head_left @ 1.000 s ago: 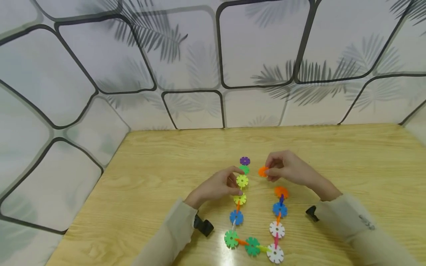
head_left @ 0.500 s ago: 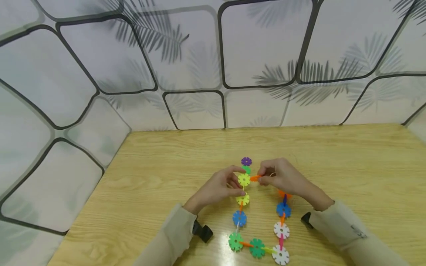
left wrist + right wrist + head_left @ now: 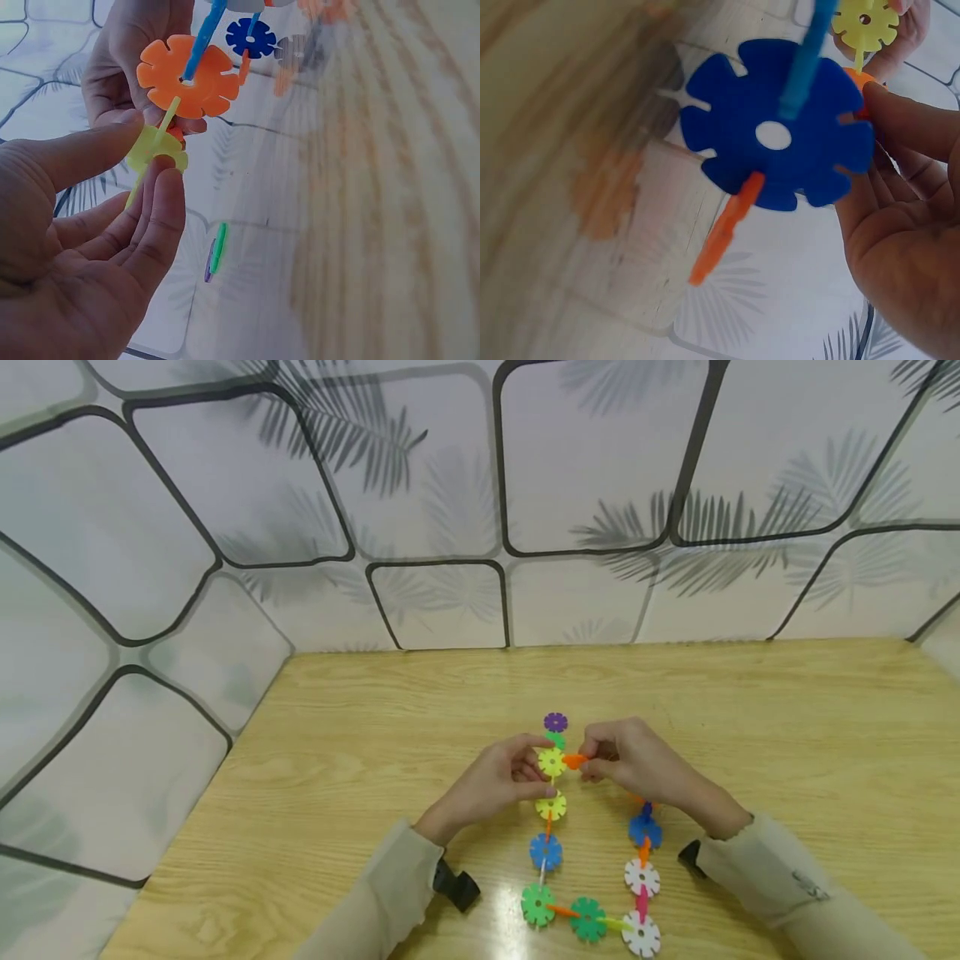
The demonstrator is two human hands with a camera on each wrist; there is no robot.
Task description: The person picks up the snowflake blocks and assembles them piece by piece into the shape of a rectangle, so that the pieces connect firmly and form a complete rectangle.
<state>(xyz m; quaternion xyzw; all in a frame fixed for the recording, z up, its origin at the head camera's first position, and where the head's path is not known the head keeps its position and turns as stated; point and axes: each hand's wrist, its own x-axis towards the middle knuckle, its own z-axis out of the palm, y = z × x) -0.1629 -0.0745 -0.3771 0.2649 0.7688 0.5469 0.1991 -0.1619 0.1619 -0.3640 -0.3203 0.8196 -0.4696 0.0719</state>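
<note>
My left hand [image 3: 495, 783] pinches a yellow snowflake disc [image 3: 552, 762], a flat round notched building piece, at the far end of a linked chain; in the left wrist view thumb and fingers hold the yellow disc [image 3: 139, 154] by its edges. From the right, my right hand [image 3: 633, 760] pinches an orange snowflake disc [image 3: 574, 762] edge-on against the yellow one's right side. In the right wrist view the orange disc [image 3: 859, 81] is mostly behind the thumb. How deep the notches engage I cannot tell.
The chain runs toward me through a blue disc [image 3: 546, 852], a green disc [image 3: 538, 906] and white discs [image 3: 641, 935], then back up to another blue disc [image 3: 645, 832]. Beyond the hands lie a purple disc [image 3: 556, 722] and a light green disc [image 3: 555, 740]. A patterned wall stands behind the wooden table [image 3: 375, 710].
The right hand has moved left and slightly down with the orange disc, turning it edge-on and bringing it to the yellow disc. The left hand keeps its grip; the chain sits slightly further right.
</note>
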